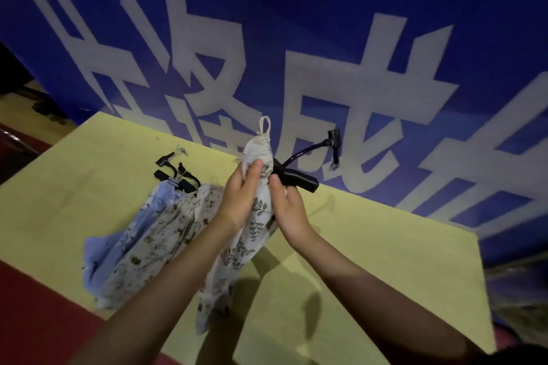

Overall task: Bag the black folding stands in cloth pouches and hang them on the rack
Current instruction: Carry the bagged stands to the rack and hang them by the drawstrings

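A blue banner [296, 24] with large pale lettering fills the back of the view, and a yellow table [370, 261] runs out in front of it. No rack shows anywhere, so hanging is a later step.

On the table to the left lie two filled pouches side by side: a pale blue pouch [118, 240] and a cream flowered pouch [160, 246] touching it. Black stand parts [178, 175] stick out of their far ends.

Held up over the table in the middle is the leaf-print pouch [237, 246], a long narrow bag whose long axis runs from low and near, where its bottom end sits close to the table, up and away to a bunched neck [258, 148] with a small cord loop [264, 124] standing above it.

The black stand [296, 179] is only partly inside. Its thick black handle pokes out sideways to the right just below the neck, and a thin curved arm leads farther right and up to a small clip head [334, 139]. So the stand's exposed part lies crosswise to the pouch, not along it.

The left hand [243, 195] grips the pouch just under the neck, thumb across the cloth. The right hand [289, 210] holds the opposite side, its fingers [277, 184] curled round cloth and touching the handle's base.

The right hand is the nearer to the protruding part. I judge the next move calls for swinging that part into line with the pouch and pushing it down inside before the cord can close.
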{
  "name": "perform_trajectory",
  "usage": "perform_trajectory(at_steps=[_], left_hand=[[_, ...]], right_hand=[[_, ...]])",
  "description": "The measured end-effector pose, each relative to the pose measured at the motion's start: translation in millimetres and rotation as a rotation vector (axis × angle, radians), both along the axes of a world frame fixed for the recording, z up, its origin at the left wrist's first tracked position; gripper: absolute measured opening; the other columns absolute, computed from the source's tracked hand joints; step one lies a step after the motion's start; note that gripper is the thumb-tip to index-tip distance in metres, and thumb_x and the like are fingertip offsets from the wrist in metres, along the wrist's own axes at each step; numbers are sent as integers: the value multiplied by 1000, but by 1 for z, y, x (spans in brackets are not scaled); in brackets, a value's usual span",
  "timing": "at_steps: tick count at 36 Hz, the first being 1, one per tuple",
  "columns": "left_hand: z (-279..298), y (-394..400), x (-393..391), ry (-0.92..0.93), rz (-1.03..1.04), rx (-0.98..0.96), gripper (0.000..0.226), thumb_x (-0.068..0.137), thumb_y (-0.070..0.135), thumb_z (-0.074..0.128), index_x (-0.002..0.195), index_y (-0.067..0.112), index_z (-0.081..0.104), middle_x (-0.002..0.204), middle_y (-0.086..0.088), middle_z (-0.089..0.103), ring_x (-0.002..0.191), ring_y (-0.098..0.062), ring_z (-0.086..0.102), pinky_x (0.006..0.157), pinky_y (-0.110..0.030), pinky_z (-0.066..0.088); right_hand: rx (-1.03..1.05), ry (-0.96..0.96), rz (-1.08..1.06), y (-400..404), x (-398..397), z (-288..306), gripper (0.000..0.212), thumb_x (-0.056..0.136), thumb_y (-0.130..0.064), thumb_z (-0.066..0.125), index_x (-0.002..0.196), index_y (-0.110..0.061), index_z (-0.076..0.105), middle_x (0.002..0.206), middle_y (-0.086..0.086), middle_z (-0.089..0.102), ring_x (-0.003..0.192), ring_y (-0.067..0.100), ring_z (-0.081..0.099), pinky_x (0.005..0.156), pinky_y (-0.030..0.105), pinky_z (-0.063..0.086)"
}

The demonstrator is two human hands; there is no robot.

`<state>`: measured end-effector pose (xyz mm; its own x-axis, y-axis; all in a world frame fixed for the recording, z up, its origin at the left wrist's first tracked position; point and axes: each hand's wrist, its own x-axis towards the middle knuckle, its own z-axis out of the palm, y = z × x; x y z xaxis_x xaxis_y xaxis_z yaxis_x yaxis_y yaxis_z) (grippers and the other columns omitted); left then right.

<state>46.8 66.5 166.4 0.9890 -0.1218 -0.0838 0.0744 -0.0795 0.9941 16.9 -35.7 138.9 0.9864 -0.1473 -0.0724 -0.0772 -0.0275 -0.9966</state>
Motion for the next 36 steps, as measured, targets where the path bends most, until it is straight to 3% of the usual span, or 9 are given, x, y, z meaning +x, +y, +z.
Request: perform_trajectory(at_steps=[3, 6, 11, 16, 19, 25, 29, 32, 36], left_hand=[[20, -20, -15, -42, -34, -47, 23, 101, 31, 42, 102, 25, 65, 95, 6, 71, 87, -1, 69, 76, -15, 51], [38, -41, -34, -80, -50, -77, 24, 102, 26, 40, 103, 23, 64, 91, 13, 69, 82, 8, 66, 70, -8, 48], [52, -71, -61, -7, -7, -142, 28, 99, 39, 43, 100, 23, 66, 86, 9, 74, 84, -4, 70, 68, -15, 52], [44, -112, -95, 77, -40, -148, 27, 99, 36, 48, 98, 19, 68, 83, 4, 76, 81, -10, 72, 67, -22, 54], [29, -132, -111, 202, -22, -154, 36, 97, 43, 49, 106, 15, 68, 95, -6, 75, 91, -22, 72, 83, -38, 55], [5, -177, -147, 350, -15, -174, 38, 99, 46, 42, 101, 17, 66, 99, -11, 73, 92, -25, 70, 85, -39, 54], [3, -199, -154, 347, -21, -154, 38, 99, 47, 43, 94, 18, 66, 93, -8, 73, 86, -22, 70, 75, -33, 53], [3, -213, -157, 357, -38, -107, 38, 97, 49, 46, 97, 17, 67, 94, -9, 73, 89, -23, 70, 83, -38, 54], [0, -222, -158, 347, -49, -84, 44, 95, 50, 48, 106, 12, 67, 100, -10, 73, 94, -25, 70, 89, -41, 54]], right_hand=[[11, -42, 19, -18, -18, 21, 39, 105, -34, 33, 106, -13, 67, 96, 3, 71, 87, 3, 66, 76, 15, 49], [72, -80, 42, -40, -37, 39, 33, 105, -35, 29, 113, -31, 61, 109, -9, 66, 100, -4, 61, 85, 11, 45], [185, -83, 96, -80, -72, 60, 24, 104, -32, 30, 100, -40, 52, 96, -28, 57, 82, -23, 54, 72, -1, 40], [204, -68, -3, -127, -115, 53, 18, 101, -29, 44, 102, -36, 61, 90, -21, 68, 84, -5, 65, 74, 12, 49], [249, -71, -30, -155, -143, 44, 20, 96, -13, 57, 112, -21, 65, 80, -6, 67, 63, 15, 54, 56, 24, 45], [-37, 3, 13, -206, -189, 28, 39, 83, 1, 71, 117, -16, 62, 97, -9, 65, 73, -7, 59, 65, 12, 43], [-108, 71, -1, -225, -209, 11, 43, 79, -6, 77, 116, -20, 60, 82, -7, 58, 72, 9, 51, 67, 25, 42], [-134, 133, -40, -235, -218, 5, 47, 78, -10, 78, 118, -26, 58, 75, -2, 59, 72, 12, 55, 67, 29, 44], [-164, 176, -134, -244, -226, 2, 21, 82, -14, 74, 99, -15, 61, 62, -8, 56, 58, 8, 51, 58, 28, 40]])
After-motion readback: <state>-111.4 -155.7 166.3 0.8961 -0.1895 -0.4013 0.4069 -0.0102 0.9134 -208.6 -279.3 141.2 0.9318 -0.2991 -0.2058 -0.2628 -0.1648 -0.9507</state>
